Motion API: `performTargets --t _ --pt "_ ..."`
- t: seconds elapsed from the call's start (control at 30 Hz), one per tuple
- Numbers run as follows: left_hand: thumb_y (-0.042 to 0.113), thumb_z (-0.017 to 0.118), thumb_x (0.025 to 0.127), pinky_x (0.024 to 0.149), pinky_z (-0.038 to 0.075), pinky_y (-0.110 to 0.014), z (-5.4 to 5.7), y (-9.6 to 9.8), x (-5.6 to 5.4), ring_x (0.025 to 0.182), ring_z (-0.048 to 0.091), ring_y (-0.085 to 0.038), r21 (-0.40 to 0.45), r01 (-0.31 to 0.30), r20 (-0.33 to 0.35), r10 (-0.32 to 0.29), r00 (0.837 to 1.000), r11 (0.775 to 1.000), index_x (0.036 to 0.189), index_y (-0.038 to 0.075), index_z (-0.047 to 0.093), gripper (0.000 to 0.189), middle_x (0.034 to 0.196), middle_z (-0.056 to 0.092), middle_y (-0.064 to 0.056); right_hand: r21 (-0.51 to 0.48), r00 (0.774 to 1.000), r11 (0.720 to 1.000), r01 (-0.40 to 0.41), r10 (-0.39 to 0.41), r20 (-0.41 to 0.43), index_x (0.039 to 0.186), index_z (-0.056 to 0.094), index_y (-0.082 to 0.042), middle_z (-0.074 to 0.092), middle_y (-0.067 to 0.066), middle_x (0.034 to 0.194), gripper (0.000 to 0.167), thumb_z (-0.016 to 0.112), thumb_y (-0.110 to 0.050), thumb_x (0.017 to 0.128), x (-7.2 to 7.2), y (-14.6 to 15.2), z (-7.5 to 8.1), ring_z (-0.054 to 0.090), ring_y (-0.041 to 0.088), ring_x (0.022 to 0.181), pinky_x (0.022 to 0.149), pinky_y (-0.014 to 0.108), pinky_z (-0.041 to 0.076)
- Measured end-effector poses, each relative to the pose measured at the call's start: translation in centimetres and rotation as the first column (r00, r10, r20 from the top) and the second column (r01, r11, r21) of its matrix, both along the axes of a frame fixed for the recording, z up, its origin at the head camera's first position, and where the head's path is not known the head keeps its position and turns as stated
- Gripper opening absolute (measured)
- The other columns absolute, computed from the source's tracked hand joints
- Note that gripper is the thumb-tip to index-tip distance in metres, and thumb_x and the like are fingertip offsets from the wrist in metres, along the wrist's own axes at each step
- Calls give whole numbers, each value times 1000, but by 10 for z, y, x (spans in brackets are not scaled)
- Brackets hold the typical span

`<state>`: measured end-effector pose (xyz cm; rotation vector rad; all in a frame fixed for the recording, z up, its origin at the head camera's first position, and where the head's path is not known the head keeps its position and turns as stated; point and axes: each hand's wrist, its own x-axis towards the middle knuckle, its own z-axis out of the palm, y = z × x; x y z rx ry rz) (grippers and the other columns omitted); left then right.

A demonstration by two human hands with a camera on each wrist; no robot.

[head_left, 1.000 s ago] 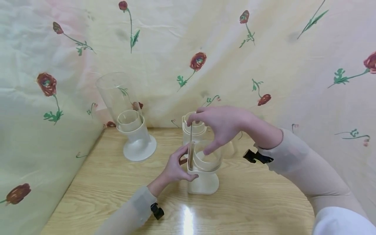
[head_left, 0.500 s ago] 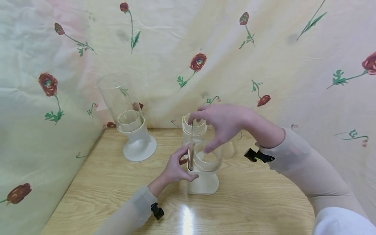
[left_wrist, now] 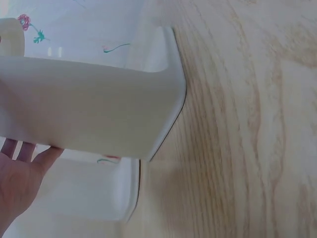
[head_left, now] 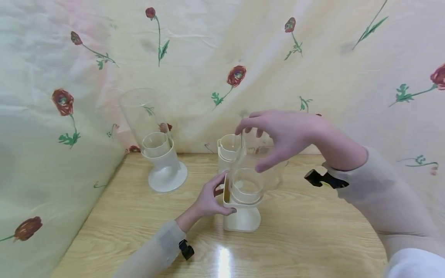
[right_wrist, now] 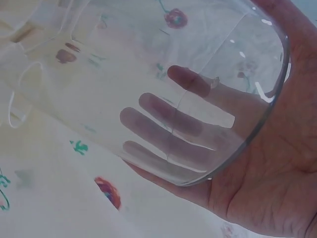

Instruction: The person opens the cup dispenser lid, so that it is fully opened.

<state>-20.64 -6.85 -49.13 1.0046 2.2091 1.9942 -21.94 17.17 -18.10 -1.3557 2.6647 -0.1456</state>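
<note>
A white stand [head_left: 242,219] with a raised rim and a flared foot rests on the wooden table. My left hand [head_left: 208,199] grips its upper part from the left, thumb along the front of the rim. In the left wrist view, fingers lie against the stand's white wall [left_wrist: 94,106]. Above that rim is a clear plastic container [head_left: 247,164], slightly tilted. My right hand [head_left: 286,133] holds it by its open top. In the right wrist view, several fingers show through the clear wall [right_wrist: 109,114]. The container's lower end overlaps the stand's rim.
At the back left stands another white stand [head_left: 165,173] with a clear cylinder [head_left: 139,110] upright in it. A further white stand [head_left: 226,160] is directly behind the one being held. Flowered cloth [head_left: 194,69] hangs behind and to the left of the table [head_left: 139,220].
My right hand has moved up and to the right, drawing the clear container with it, away from the left side of the stand's rim. My left hand keeps its grip. The head view shifts slightly.
</note>
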Motion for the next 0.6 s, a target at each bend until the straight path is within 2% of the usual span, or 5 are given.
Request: performTargets --t 0.13,0.23,0.33,0.43,0.6 --pt "-4 96 66 116 52 -56 0 -4 2 148 51 -37 -26 36 18 -36 999 999 169 12 29 124 164 48 -17 -27 1000 1000 0 0 -18 142 58 -26 63 -8 134 78 93 -51 76 3 13 7 65 16 116 91 41 60" --pt "-3 97 67 118 49 -58 -3 -7 7 153 45 -40 -60 41 41 -39 998 997 170 12 22 129 169 42 -15 -32 999 999 22 -23 -37 143 57 -27 63 -7 135 82 94 -53 75 5 22 12 66 17 115 88 40 60" --pt "1 95 72 117 52 -52 -6 -10 11 151 47 -40 -76 49 60 -44 997 996 170 12 25 121 165 47 -16 -30 998 998 48 -50 -49 145 56 -29 62 -8 137 84 94 -55 74 6 30 18 66 17 114 86 40 60" --pt "3 91 78 114 56 -45 -7 -14 11 149 50 -39 -73 67 72 -62 996 995 168 13 29 110 161 51 -18 -23 996 997 71 -72 -52 146 55 -30 63 -8 137 85 93 -56 74 6 37 23 66 18 114 87 41 60" --pt "-2 88 80 114 56 -50 -6 -22 8 154 43 -41 -66 117 88 -111 990 991 169 9 27 108 170 40 -17 -5 990 992 124 -124 -68 145 55 -27 65 -3 137 85 93 -56 75 1 48 25 67 22 113 86 42 60"
